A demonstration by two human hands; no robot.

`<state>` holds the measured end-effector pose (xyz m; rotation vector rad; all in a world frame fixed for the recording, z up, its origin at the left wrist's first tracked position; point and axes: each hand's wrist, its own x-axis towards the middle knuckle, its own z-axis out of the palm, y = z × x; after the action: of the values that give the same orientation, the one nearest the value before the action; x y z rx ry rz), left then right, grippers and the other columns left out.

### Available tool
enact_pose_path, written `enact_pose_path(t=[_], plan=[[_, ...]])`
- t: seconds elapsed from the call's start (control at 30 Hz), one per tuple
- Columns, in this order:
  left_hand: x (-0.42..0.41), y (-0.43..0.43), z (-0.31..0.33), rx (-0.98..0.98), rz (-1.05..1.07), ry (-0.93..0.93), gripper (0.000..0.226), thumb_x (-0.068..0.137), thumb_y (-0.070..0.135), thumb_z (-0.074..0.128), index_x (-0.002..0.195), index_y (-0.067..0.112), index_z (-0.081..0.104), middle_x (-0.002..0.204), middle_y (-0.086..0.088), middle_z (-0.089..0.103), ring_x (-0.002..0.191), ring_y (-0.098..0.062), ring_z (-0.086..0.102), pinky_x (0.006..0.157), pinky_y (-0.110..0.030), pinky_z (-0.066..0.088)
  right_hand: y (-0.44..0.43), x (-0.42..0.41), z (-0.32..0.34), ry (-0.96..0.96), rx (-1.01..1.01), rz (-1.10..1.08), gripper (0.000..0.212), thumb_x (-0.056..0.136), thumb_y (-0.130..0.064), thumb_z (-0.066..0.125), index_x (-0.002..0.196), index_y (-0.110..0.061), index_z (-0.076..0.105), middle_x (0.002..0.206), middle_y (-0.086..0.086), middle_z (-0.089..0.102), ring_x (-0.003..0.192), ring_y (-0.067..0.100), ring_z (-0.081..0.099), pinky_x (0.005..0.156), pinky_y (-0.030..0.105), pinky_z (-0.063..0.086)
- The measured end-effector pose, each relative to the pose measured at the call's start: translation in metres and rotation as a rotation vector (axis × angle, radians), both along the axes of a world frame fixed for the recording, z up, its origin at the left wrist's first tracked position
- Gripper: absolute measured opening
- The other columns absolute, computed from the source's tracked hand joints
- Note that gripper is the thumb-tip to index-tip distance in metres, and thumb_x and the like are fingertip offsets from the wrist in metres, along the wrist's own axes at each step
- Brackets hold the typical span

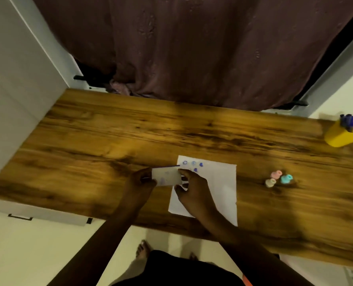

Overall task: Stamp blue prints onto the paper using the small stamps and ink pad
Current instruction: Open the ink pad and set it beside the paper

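Left hand (139,180): grasping the near-left end of the ink pad (167,176), a flat whitish case with a thin dark-blue edge showing along its far side; lid apparently raised or half open, though the hinge cannot be made out.

Right hand (189,187): fingertips (181,172) pinching the pad's right end, thumb below; it holds no stamp.

Ink pad: held by both hands just above the bench (89,131), over the left edge of the paper (212,188).

Paper: white sheet lying flat on the bench, partly under the right hand. Four small blue prints (193,165) sit in its far-left corner; the rest is blank.

Small stamps (277,178): three, one pink, one teal, one cream, clustered on the bench to the right of the paper, well apart from both hands, untouched.

Yellow pen holder (344,135): far right edge of the bench, blue pens inside.

Risks, as judged:
- Pad tilting while held over the sheet; an inked face touching the paper would leave a smear.
- Inked fingertips brushing the blank area and marking it.
- The right forearm, lying across the loose sheet, dragging it.
- The fresh prints near the pad's corner being rubbed if still wet.

Writing and labels: none readable; faint bluish marks on the pad's face are too blurred to tell.
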<state>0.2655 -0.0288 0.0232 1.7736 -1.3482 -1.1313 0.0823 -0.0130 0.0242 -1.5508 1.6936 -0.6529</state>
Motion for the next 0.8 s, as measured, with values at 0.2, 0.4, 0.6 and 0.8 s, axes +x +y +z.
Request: enact_pose_path(t=[0.2, 0.4, 0.6, 0.8], plan=[[0.043, -0.006, -0.02, 0.015, 0.044, -0.097, 0.033, 0.087, -0.007, 0.072, 0.12, 0.001, 0.072, 0.112, -0.017, 0.076, 0.097, -0.026, 0.071, 0.07, -0.017, 0.051, -0.01, 0.046, -0.013, 0.045, 0.047, 0.07, 0.059, 0.09, -0.034, 0.074, 0.144, -0.022, 0.053, 0.149, 0.001, 0.055, 0.141, 0.022, 0.048, 0.12, 0.036, 0.034], [0.057, -0.01, -0.035, 0.076, -0.001, -0.127, 0.035, 0.087, -0.006, 0.072, 0.121, -0.001, 0.07, 0.118, -0.019, 0.074, 0.107, -0.034, 0.071, 0.085, -0.037, 0.057, -0.017, 0.064, -0.031, 0.163, 0.114, 0.077, 0.06, 0.093, -0.026, 0.072, 0.148, -0.025, 0.048, 0.152, 0.001, 0.051, 0.144, 0.024, 0.044, 0.122, 0.034, 0.029], [0.06, -0.012, -0.042, 0.041, -0.06, -0.198, 0.035, 0.086, -0.003, 0.073, 0.12, 0.003, 0.072, 0.112, -0.016, 0.076, 0.102, -0.034, 0.073, 0.064, -0.013, 0.046, -0.02, 0.069, -0.039, 0.239, 0.089, 0.038, 0.057, 0.094, -0.023, 0.07, 0.147, -0.026, 0.049, 0.154, 0.0, 0.049, 0.146, 0.026, 0.041, 0.123, 0.035, 0.027], [0.066, -0.015, -0.039, -0.08, -0.177, -0.308, 0.055, 0.081, 0.016, 0.086, 0.13, 0.006, 0.065, 0.128, -0.017, 0.07, 0.116, -0.035, 0.067, 0.095, -0.041, 0.054, -0.02, 0.065, -0.04, 0.218, 0.067, 0.033, 0.06, 0.094, -0.02, 0.07, 0.15, -0.026, 0.046, 0.155, 0.001, 0.048, 0.147, 0.027, 0.041, 0.124, 0.042, 0.03]])
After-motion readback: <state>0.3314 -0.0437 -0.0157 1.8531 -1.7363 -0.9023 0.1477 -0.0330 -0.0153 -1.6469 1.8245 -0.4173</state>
